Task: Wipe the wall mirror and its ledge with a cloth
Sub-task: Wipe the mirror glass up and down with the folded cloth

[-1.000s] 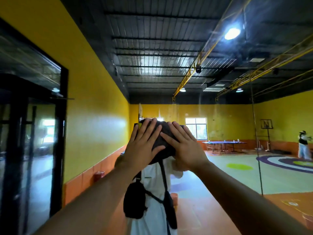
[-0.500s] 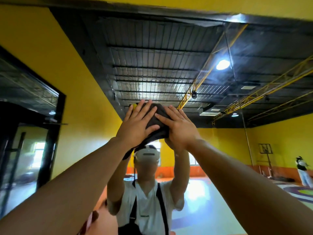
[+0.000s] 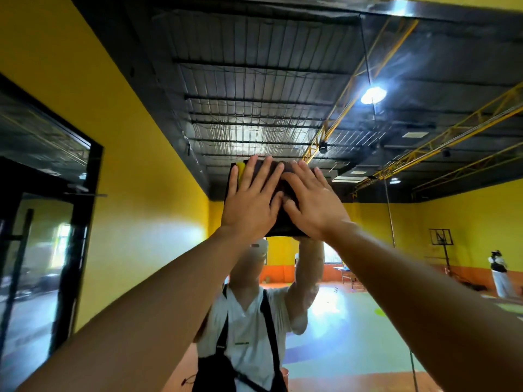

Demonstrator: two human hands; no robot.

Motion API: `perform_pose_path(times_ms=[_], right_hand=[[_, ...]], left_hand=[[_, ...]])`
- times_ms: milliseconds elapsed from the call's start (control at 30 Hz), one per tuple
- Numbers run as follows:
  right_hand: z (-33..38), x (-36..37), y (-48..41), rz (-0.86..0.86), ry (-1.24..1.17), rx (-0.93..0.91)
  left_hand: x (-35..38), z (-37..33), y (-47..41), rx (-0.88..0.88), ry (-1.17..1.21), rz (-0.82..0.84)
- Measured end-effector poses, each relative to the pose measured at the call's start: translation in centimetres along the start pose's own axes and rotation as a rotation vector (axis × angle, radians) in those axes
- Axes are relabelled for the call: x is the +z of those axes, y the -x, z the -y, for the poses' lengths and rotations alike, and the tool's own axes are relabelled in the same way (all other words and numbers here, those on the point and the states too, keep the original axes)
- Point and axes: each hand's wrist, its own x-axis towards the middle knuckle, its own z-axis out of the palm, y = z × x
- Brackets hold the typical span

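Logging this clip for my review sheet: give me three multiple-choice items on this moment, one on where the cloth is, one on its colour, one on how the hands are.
1. Where is the cloth? A on the floor; B pressed against the mirror; C over a shoulder.
2. Its colour? A white; B red; C dark with a yellow patch.
3. The hands? A both flat, fingers straight; B both fists; C one hanging down.
Key: 1 B, it lies on the mirror under both hands. 2 C, yellow shows at its upper left corner. 3 A, the left hand and right hand spread over the cloth.
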Motion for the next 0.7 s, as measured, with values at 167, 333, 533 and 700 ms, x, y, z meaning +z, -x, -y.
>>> perform_pose_path(times_ms=[167,333,533,700], right_hand=[[-0.5,4.4,4.7,-0.164,0.161,-0.042],[-0.3,5.7,8.5,-0.216,0.138,-0.111],[1.4,7.5,15.5,-0.168,0.093,-0.130],[4.0,9.4,23.1,-0.166,0.061,-0.128]], left_hand=[[0.9,-0.9,3.4,0.036,-0.017,-0.029],[1.7,-2.9,8.1,0.004,-0.031,-0.042],[1.9,-5.5,15.4,-0.008,-0.016,0.024],[2.1,-7.6,23.1,0.001,0.002,0.114]])
